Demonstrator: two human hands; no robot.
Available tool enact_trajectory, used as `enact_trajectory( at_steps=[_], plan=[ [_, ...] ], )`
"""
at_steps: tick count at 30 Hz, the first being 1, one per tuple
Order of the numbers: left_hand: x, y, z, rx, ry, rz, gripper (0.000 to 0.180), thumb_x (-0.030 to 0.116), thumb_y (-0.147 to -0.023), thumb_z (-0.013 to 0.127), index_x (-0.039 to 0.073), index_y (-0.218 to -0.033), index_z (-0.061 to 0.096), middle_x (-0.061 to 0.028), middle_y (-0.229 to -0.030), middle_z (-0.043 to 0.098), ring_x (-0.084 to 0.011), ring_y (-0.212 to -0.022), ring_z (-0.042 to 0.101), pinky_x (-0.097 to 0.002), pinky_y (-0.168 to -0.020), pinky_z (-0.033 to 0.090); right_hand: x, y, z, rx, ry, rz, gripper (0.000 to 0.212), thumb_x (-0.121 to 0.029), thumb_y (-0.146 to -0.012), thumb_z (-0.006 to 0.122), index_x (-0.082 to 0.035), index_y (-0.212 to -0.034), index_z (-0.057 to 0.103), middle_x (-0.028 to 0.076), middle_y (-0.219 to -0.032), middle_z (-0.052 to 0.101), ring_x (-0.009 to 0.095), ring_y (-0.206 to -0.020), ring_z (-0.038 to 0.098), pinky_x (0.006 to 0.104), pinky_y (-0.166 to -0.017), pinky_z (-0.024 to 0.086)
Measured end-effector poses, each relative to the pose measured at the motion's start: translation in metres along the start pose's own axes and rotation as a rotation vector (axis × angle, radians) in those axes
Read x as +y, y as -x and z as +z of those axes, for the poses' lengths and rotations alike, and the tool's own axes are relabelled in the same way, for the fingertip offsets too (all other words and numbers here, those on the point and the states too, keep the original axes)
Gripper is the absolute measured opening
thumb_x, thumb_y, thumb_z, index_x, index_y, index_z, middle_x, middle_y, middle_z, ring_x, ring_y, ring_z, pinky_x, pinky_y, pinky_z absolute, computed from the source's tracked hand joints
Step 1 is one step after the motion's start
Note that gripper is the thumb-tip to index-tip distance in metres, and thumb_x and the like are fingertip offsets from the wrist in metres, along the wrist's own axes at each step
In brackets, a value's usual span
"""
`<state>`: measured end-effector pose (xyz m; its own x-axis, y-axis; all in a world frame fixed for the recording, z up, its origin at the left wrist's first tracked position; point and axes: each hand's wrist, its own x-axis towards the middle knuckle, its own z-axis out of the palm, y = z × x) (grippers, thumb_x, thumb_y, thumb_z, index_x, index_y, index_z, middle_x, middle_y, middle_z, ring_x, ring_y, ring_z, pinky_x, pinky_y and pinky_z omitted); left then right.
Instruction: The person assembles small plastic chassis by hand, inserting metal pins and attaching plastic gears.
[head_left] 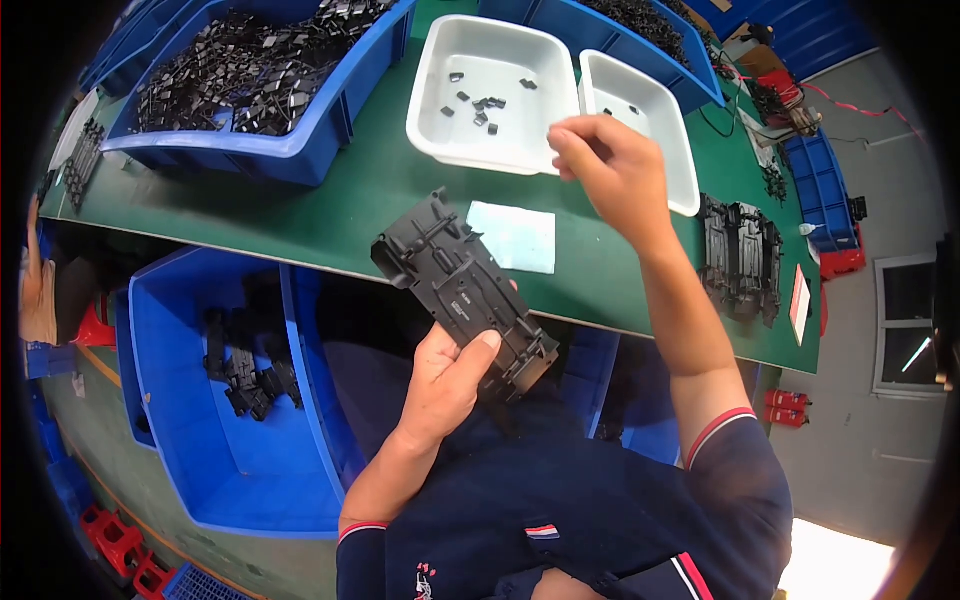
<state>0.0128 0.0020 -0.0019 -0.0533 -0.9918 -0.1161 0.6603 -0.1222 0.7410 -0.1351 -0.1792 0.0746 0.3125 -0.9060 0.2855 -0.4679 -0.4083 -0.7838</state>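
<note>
My left hand (442,388) grips a long black moulded plastic housing (462,290), thumb on its face. The housing is tilted in front of the table's near edge, with ribs and brackets at both ends. Above the table, my right hand (622,178) is raised beside the two white trays, fingertips pinched together. Whether a small piece sits between those fingers I cannot make out. Several small black pieces (490,104) lie scattered in the left white tray (440,146). A few more are in the right white tray (682,165), partly hidden by my hand.
A blue bin (310,160) heaped with small black parts stands at the back left; another blue bin (705,82) is behind the trays. A pale sheet (528,240) lies on the green table (300,228). More black housings (742,255) sit right. Below left is a large blue crate (235,490).
</note>
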Motion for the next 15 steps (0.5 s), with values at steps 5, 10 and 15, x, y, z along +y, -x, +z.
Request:
enact_trajectory(
  at_steps=[5, 10, 15],
  plan=[
    [0.004, -0.004, -0.010, 0.000, 0.078, -0.036, 0.041, 0.006, -0.089, 0.053, -0.007, -0.127, 0.047, -0.0167, -0.125, 0.056, -0.0256, -0.114, 0.056, -0.0393, -0.100, 0.043, 0.045, -0.067, 0.020, -0.177, 0.298, 0.106, 0.021, -0.017, -0.079, 0.068, -0.001, -0.093, 0.070, 0.013, -0.080, 0.069, 0.023, -0.075, 0.065, 0.0330, -0.072, 0.052],
    [0.011, -0.007, -0.019, 0.003, 0.111, -0.067, 0.043, 0.006, -0.088, 0.052, -0.008, -0.128, 0.047, -0.0172, -0.122, 0.057, -0.0249, -0.112, 0.058, -0.0389, -0.099, 0.044, 0.052, -0.094, 0.046, -0.393, 0.483, 0.119, 0.023, -0.016, -0.077, 0.070, -0.002, -0.095, 0.071, 0.012, -0.087, 0.070, 0.020, -0.075, 0.065, 0.0313, -0.073, 0.051],
    [0.017, -0.009, -0.020, -0.023, 0.186, -0.074, 0.044, 0.008, -0.087, 0.052, -0.008, -0.128, 0.047, -0.0193, -0.119, 0.059, -0.0260, -0.111, 0.058, -0.0389, -0.098, 0.045, 0.056, -0.094, 0.051, -0.378, 0.531, 0.100, 0.017, -0.014, -0.072, 0.071, -0.003, -0.085, 0.071, 0.011, -0.080, 0.068, 0.022, -0.076, 0.064, 0.0314, -0.073, 0.050]
  ],
)
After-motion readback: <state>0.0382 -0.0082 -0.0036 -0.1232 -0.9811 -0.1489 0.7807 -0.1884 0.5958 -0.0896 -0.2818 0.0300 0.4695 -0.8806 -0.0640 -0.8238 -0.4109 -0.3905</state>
